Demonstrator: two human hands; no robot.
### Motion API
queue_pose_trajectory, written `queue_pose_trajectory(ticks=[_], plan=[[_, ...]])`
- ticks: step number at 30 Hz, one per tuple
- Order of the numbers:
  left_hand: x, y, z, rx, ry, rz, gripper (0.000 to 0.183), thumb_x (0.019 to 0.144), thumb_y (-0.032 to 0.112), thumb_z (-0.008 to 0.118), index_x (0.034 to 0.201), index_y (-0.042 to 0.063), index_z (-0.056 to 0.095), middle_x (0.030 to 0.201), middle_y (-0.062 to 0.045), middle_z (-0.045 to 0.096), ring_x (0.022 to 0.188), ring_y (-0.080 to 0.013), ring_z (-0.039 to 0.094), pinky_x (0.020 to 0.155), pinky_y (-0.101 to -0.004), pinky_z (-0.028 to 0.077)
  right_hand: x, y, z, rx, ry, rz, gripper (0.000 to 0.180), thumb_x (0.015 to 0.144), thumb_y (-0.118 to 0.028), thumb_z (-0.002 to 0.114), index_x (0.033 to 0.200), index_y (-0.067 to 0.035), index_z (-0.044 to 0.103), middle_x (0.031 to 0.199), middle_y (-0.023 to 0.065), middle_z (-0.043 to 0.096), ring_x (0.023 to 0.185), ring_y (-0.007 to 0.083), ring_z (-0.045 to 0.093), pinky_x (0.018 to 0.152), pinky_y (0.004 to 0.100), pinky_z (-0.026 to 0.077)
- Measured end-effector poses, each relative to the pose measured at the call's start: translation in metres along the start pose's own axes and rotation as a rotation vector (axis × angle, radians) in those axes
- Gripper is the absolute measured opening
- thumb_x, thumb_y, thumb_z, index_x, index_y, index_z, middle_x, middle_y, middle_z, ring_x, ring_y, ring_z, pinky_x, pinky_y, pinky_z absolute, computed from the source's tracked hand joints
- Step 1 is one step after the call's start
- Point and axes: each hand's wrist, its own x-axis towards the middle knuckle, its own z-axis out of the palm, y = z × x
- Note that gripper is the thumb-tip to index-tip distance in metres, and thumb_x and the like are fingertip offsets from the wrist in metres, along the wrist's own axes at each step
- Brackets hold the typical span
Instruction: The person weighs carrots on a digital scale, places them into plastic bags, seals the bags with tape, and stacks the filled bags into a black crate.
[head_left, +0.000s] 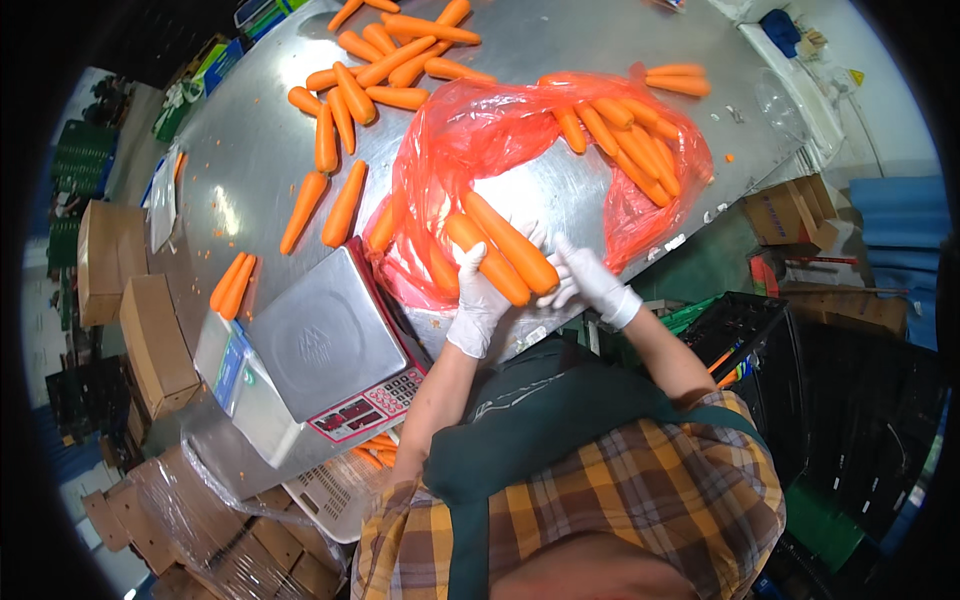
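Two large carrots (511, 244) lie side by side in my left hand (480, 300), which wears a white glove; its thumb rests over the lower carrot. My right hand (589, 279), gloved too, is beside the carrots' near ends with its fingers spread; whether the fingertips touch them is unclear. Around and beyond my hands spreads a thin red plastic bag (480, 120), with some carrots under its left part and a bunch of carrots (637, 150) on its right part. More loose carrots (390, 64) are scattered over the metal table (255, 142) at the upper left.
A digital scale (330, 337) with a bare metal plate stands left of my left hand. Beside it are a stack of clear plastic bags (255, 390) and two carrots (234, 285). A perforated plastic basket (337, 495) with carrots sits below the table edge. Cardboard boxes (157, 337) stand left.
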Motion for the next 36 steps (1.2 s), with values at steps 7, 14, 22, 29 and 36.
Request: queue_pose_trajectory(ticks=[7,14,22,29,36], plan=[[0.0,0.003,0.005,0.048,0.086,0.063,0.083,0.068,0.034,0.057,0.14,0.007,0.026,0.136,-0.019,0.041,0.131,-0.0403,0.032,0.104,-0.062,0.028,0.015,-0.075,-0.127,-1.649,1.199,-0.673,0.054,0.076,-0.036,0.069,0.121,-0.01,0.057,0.116,0.0127,0.06,0.098,0.03,0.058,0.08,0.0418,0.047],[-0.008,0.016,0.008,0.1,0.052,0.138,0.077,0.068,0.026,0.056,0.138,0.006,0.03,0.127,-0.02,0.047,0.118,-0.0376,0.046,0.1,-0.054,0.037,0.056,-0.067,-0.197,-1.573,1.057,-0.421,0.057,0.082,-0.032,0.063,0.13,-0.006,0.048,0.09,0.0189,0.066,0.079,0.0342,0.064,0.07,0.0442,0.051],[-0.085,0.083,0.039,0.39,0.527,0.26,0.055,0.071,0.014,0.062,0.12,-0.005,0.045,0.102,-0.015,0.057,0.096,-0.0283,0.058,0.092,-0.0407,0.045,-0.015,-0.052,-0.11,-0.99,1.035,-0.552,0.043,0.085,-0.032,0.064,0.114,0.0,0.061,0.092,0.0195,0.068,0.083,0.0283,0.067,0.075,0.0364,0.052],[-0.187,0.164,-0.002,0.558,0.734,0.5,0.06,0.076,0.019,0.061,0.126,-0.006,0.039,0.105,-0.017,0.058,0.093,-0.0311,0.06,0.085,-0.0432,0.05,-0.032,-0.049,0.039,0.081,-0.014,-0.307,0.041,0.093,-0.028,0.047,0.118,0.005,0.051,0.093,0.0144,0.065,0.051,0.0046,0.042,0.042,0.0166,0.032],[-0.214,0.186,-0.016,0.714,0.853,0.749,0.041,0.07,0.008,0.066,0.106,-0.004,0.052,0.085,-0.009,0.058,0.076,-0.02,0.059,0.07,-0.0348,0.05,0.038,0.009,0.171,0.206,-0.543,0.082,0.046,0.091,-0.031,0.047,0.12,0.005,0.052,0.075,0.0067,0.062,0.045,0.0066,0.043,0.04,0.0178,0.033]])
